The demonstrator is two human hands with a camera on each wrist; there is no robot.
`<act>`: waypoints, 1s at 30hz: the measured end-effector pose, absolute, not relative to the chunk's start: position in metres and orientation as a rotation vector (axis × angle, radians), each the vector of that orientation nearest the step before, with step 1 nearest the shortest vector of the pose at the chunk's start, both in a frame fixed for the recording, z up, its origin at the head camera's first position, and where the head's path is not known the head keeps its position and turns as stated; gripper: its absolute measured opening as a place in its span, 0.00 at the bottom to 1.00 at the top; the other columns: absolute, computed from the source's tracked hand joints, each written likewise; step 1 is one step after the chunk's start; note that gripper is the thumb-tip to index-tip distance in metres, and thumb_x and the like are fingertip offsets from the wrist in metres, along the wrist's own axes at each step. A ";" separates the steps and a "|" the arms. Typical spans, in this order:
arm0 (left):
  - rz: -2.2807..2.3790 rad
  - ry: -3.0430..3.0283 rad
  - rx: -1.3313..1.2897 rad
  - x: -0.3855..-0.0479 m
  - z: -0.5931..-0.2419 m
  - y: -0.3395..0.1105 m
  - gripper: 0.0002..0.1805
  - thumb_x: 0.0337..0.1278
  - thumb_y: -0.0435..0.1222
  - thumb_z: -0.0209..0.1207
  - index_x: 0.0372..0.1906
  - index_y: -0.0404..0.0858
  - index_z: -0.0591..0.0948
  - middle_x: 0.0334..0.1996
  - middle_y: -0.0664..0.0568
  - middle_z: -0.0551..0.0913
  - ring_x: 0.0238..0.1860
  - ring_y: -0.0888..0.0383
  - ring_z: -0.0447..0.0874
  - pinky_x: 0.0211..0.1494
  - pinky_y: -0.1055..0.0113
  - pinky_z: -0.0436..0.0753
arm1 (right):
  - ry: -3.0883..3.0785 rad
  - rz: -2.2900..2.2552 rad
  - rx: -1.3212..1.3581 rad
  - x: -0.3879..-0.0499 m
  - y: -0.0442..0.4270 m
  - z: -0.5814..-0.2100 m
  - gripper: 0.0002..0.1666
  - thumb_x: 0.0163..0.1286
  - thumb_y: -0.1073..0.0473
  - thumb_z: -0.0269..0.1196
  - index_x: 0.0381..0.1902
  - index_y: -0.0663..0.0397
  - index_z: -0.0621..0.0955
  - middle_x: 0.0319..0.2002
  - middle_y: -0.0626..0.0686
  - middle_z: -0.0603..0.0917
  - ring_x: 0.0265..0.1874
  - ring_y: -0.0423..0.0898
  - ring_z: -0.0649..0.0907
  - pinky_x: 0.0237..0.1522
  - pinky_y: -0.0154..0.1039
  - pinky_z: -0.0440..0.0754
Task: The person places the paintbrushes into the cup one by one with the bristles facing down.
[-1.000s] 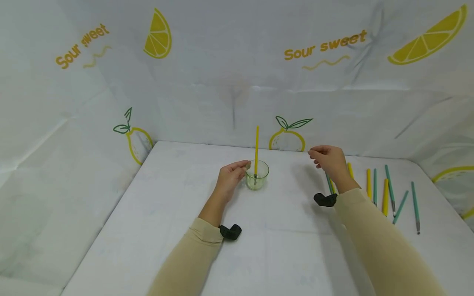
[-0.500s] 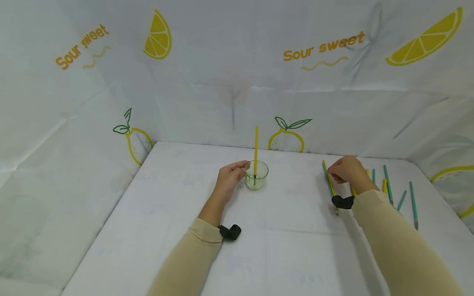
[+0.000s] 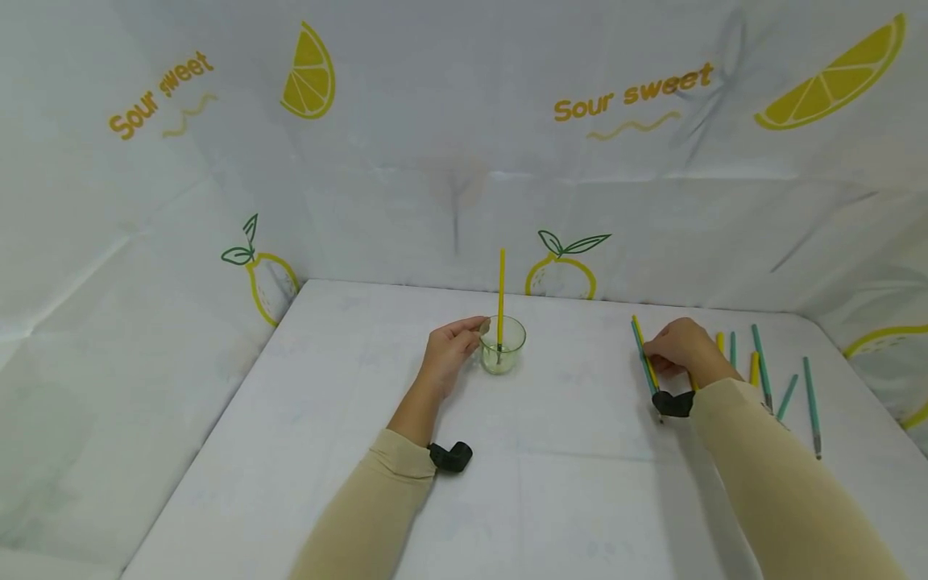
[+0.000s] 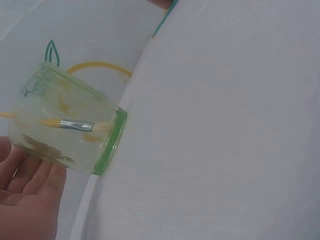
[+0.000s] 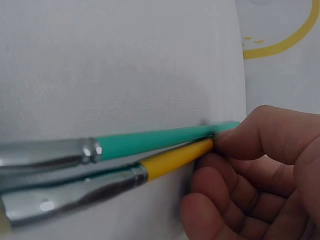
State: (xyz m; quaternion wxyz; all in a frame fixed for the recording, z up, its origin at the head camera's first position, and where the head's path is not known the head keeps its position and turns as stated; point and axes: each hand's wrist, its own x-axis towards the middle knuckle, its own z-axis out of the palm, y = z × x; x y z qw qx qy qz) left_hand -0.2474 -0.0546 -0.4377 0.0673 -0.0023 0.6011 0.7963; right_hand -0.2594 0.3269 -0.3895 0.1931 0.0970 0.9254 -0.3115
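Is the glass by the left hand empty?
Not empty: the glass holds a yellow brush, its bristles near the base in the left wrist view.

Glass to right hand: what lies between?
Head view: bare white table beside the glass, then a teal brush alongside the yellow brush at the right hand.

In the right wrist view, the left edge cuts off the teal brush's point(image 5: 125, 144) tip, and the right hand point(image 5: 255, 182) hides the yellow brush's point(image 5: 107, 186) upper handle.
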 end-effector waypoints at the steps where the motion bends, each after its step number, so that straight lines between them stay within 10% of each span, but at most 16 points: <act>1: 2.401 1.806 -0.003 -0.248 -0.438 -0.055 0.20 0.61 0.25 0.53 0.57 0.30 0.81 0.58 0.43 0.81 0.50 0.59 0.76 0.50 0.72 0.77 | 2.594 -0.886 0.277 -0.260 0.327 -0.390 0.18 0.63 0.58 0.61 0.40 0.72 0.79 0.21 0.49 0.84 0.21 0.42 0.83 0.30 0.37 0.85; 30: 2.382 1.909 -0.002 -0.245 -0.438 -0.057 0.16 0.62 0.28 0.58 0.53 0.32 0.84 0.55 0.46 0.84 0.57 0.57 0.81 0.56 0.71 0.80 | 2.677 -0.700 0.263 -0.255 0.312 -0.390 0.20 0.64 0.56 0.62 0.37 0.73 0.79 0.21 0.54 0.81 0.21 0.44 0.82 0.27 0.36 0.81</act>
